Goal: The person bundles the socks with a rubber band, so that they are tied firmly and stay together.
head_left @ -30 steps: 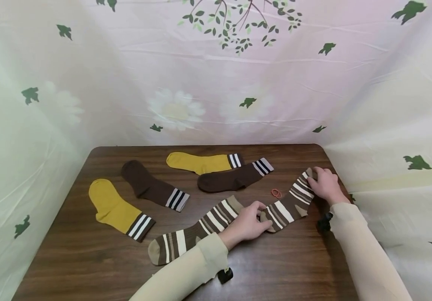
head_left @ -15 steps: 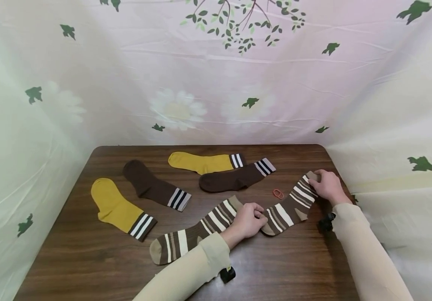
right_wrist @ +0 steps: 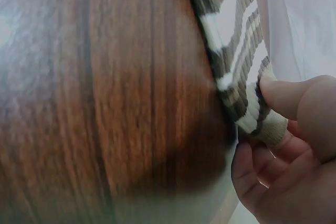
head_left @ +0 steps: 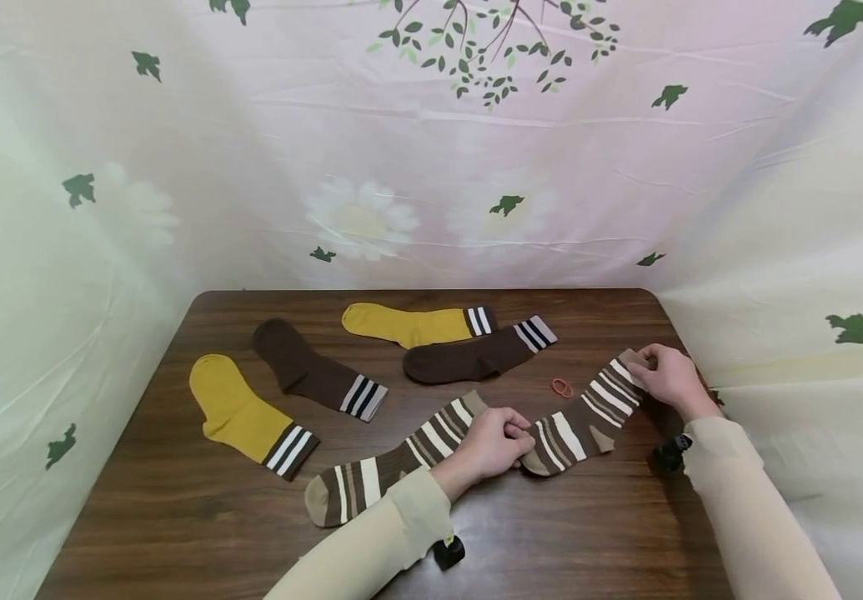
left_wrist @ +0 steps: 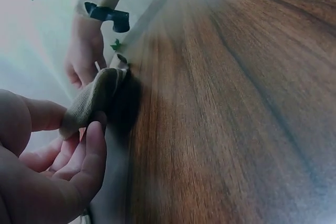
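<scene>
A brown sock with white and tan stripes (head_left: 569, 429) stretches between my two hands at the right of the table. At its tan toe, my left hand (head_left: 493, 443) pinches the fabric between thumb and fingers; the left wrist view shows the toe (left_wrist: 86, 103) in that grip. My right hand (head_left: 669, 377) holds the tan cuff (right_wrist: 274, 128) at the other end, thumb on top and fingers beneath. A matching striped sock (head_left: 386, 467) lies flat, partly covered by my left hand and forearm.
Two mustard socks (head_left: 239, 412) and two dark brown socks (head_left: 318, 371) with striped cuffs lie farther back and left. Small red rings (head_left: 562, 387) sit beyond the held sock. A printed curtain (head_left: 431, 167) surrounds the wooden table (head_left: 176, 517) at its back and sides.
My right hand has come slightly nearer with the cuff and the sock lies straighter. My left fingers have drawn in to a pinch at the toe. The view has shifted slightly.
</scene>
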`<state>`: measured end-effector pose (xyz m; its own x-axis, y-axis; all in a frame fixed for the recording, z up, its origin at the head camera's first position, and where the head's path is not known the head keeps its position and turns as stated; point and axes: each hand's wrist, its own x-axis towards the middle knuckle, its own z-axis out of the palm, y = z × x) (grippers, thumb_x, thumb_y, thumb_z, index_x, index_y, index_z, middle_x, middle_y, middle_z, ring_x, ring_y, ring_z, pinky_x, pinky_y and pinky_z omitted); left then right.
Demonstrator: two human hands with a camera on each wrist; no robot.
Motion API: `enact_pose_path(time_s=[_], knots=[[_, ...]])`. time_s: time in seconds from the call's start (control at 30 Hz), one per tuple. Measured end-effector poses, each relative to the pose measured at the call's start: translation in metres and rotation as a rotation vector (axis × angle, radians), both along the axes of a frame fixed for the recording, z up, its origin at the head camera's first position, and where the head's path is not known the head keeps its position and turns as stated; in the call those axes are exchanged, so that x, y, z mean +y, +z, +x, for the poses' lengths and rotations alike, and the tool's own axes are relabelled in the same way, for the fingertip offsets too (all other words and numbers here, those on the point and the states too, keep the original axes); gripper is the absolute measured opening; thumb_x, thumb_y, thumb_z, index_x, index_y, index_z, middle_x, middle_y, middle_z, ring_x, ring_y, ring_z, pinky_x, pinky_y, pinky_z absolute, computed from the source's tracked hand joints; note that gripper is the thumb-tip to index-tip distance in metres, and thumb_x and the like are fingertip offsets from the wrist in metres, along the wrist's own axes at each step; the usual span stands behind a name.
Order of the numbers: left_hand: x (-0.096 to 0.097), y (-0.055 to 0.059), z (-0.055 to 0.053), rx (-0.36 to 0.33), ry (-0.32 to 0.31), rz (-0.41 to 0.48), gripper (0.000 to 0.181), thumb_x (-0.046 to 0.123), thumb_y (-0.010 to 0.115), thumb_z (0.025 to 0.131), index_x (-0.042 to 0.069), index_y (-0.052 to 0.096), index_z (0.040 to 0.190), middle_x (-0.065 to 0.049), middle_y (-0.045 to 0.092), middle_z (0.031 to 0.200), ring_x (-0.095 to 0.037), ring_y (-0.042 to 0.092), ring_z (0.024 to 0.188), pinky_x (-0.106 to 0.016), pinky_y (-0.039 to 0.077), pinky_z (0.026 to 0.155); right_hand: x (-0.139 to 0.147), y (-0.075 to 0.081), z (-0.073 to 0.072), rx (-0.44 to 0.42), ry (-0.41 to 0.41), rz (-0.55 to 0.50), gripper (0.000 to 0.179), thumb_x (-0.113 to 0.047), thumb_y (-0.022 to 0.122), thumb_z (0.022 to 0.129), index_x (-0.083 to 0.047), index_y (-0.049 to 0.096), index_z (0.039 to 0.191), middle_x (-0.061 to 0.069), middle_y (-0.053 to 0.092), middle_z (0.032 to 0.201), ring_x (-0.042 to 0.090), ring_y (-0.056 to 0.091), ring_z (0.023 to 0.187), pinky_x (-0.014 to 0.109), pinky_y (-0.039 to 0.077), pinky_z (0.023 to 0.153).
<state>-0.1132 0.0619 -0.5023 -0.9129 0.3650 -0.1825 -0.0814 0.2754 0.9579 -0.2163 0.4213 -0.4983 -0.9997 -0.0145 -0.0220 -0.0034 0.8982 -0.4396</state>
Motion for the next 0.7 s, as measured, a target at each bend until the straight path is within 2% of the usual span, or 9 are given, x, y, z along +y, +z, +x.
enact_pose_path(time_s=[0.07, 0.17, 0.3, 0.5, 0.7], knots=[[-0.002, 0.000, 0.001, -0.029, 0.000, 0.031, 0.015, 0.001, 0.072, 0.091, 0.001, 0.071, 0.107, 0.004, 0.062, 0.083, -0.011, 0.065, 0.058, -0.025, 0.058, 0.057, 0.001, 0.002, 0.002, -0.002, 0.007, -0.003, 0.037, -0.025, 0.067, 0.104, 0.010, 0.061, 0.115, 0.028, 0.065, 0.100, 0.037, 0.058, 0.083, 0.039, 0.045, 0.067], [-0.007, 0.001, 0.003, -0.077, -0.001, 0.070, 0.017, 0.001, 0.072, 0.092, 0.001, 0.071, 0.109, 0.002, 0.062, 0.086, -0.011, 0.066, 0.061, -0.026, 0.060, 0.060, 0.001, 0.007, 0.005, -0.003, 0.017, -0.003, 0.041, -0.025, 0.065, 0.105, 0.013, 0.061, 0.120, 0.032, 0.066, 0.107, 0.042, 0.061, 0.089, 0.047, 0.048, 0.072], [-0.014, 0.004, 0.007, -0.105, 0.003, 0.103, 0.018, 0.001, 0.072, 0.092, 0.000, 0.071, 0.110, 0.001, 0.065, 0.089, -0.010, 0.065, 0.065, -0.026, 0.060, 0.062, -0.001, 0.014, 0.009, 0.008, 0.030, -0.011, 0.045, -0.025, 0.063, 0.107, 0.016, 0.060, 0.124, 0.036, 0.065, 0.113, 0.045, 0.062, 0.095, 0.056, 0.050, 0.078], [-0.028, 0.012, 0.011, -0.110, 0.016, 0.162, 0.007, 0.003, 0.072, 0.093, 0.001, 0.072, 0.100, -0.002, 0.068, 0.087, -0.010, 0.065, 0.071, -0.030, 0.062, 0.067, -0.006, 0.024, 0.011, 0.075, 0.068, -0.023, 0.034, -0.024, 0.066, 0.105, 0.008, 0.066, 0.113, 0.024, 0.069, 0.099, 0.032, 0.060, 0.082, 0.040, 0.046, 0.069], [-0.042, 0.020, 0.014, -0.087, 0.017, 0.174, 0.005, 0.008, 0.072, 0.098, 0.003, 0.072, 0.098, 0.000, 0.067, 0.088, -0.011, 0.065, 0.070, -0.038, 0.063, 0.071, -0.014, 0.034, 0.014, 0.103, 0.101, -0.036, 0.026, -0.023, 0.069, 0.104, 0.002, 0.067, 0.106, 0.014, 0.069, 0.090, 0.021, 0.054, 0.073, 0.036, 0.043, 0.064]])
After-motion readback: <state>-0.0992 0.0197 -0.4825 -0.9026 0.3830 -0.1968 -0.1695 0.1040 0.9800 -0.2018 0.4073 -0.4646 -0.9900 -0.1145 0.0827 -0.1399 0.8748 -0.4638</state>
